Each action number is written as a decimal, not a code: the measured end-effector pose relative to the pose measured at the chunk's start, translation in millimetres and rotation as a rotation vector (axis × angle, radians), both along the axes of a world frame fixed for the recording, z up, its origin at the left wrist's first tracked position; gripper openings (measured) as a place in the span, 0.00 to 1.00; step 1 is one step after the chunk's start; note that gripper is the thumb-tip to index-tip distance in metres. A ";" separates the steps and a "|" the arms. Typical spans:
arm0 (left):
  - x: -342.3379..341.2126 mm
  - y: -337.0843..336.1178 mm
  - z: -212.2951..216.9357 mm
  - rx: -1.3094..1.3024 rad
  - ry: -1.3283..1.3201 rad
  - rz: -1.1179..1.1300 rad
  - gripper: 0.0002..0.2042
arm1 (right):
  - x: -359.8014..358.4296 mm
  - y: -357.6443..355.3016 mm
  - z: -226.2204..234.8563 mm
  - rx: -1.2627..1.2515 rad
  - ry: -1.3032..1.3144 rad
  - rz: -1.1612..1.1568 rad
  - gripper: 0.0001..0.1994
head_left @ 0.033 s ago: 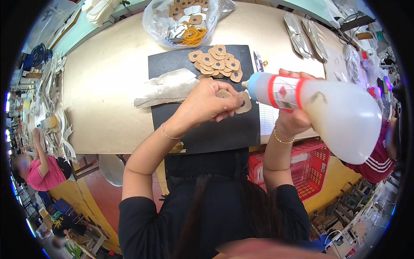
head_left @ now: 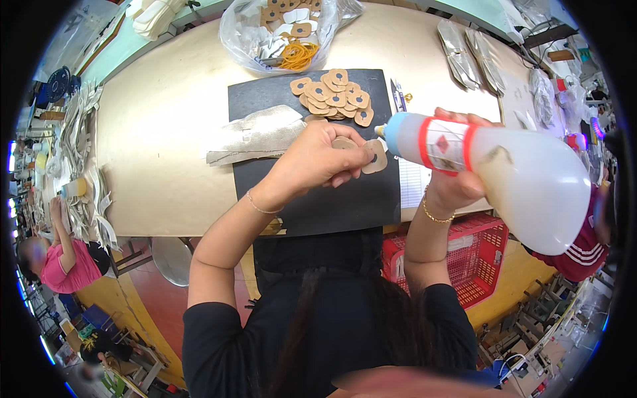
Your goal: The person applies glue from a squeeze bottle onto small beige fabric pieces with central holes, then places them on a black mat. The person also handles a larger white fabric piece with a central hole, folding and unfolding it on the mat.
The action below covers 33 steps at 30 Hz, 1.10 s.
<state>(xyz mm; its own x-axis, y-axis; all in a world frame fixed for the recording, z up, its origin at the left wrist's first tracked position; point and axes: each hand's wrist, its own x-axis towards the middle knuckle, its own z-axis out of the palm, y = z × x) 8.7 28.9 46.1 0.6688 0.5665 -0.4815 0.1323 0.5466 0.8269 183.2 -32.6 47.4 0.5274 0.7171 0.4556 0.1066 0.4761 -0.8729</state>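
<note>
My left hand (head_left: 323, 154) pinches a small tan rounded patch (head_left: 376, 166) between thumb and fingers. The patch has a dark spot in its middle, and more tan pieces show inside the curled fingers. In my right hand (head_left: 461, 188) is a translucent squeeze bottle (head_left: 537, 182) with a light-blue cap and a red-and-white band. It lies tilted nearly sideways, its narrow nozzle just beyond the patch's upper right edge; whether they touch I cannot tell. Beneath the left hand is a black mat (head_left: 305, 209). A heap of similar patches (head_left: 336, 99) rests on its far part.
A silvery fabric piece (head_left: 259, 134) lies partly under my left wrist. Beyond the mat sits a clear plastic bag (head_left: 242, 46) of patches and yellow rubber bands. Pens (head_left: 398, 96) and paper (head_left: 413, 186) lie right of the mat. A red crate (head_left: 488, 265) stands below the table edge.
The bottle has shifted slightly to the right, its nozzle drawing back a little from the patch. My left hand stays where it was.
</note>
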 end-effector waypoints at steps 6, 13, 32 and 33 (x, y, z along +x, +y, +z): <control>0.4 9.3 -4.6 -0.044 -0.049 0.084 0.06 | 12.0 -2.2 -10.0 0.273 0.111 0.278 0.43; 3.3 9.1 -4.6 -0.043 -0.076 0.104 0.07 | 9.6 -1.4 -17.5 0.273 0.121 0.381 0.45; 14.8 67.3 -58.3 -0.141 -0.301 0.217 0.26 | 36.8 -12.9 -23.8 0.310 0.227 0.516 0.41; 10.8 62.9 -58.3 -0.211 -0.355 0.212 0.25 | 38.3 -12.3 -22.4 0.304 0.217 0.502 0.41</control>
<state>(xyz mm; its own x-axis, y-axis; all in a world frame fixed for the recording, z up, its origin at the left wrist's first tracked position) 19.6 91.8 -12.2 0.6933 0.6224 -0.3633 -0.2713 0.6924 0.6685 221.5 -44.9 24.9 0.2630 0.7566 0.5987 -0.3593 0.6527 -0.6670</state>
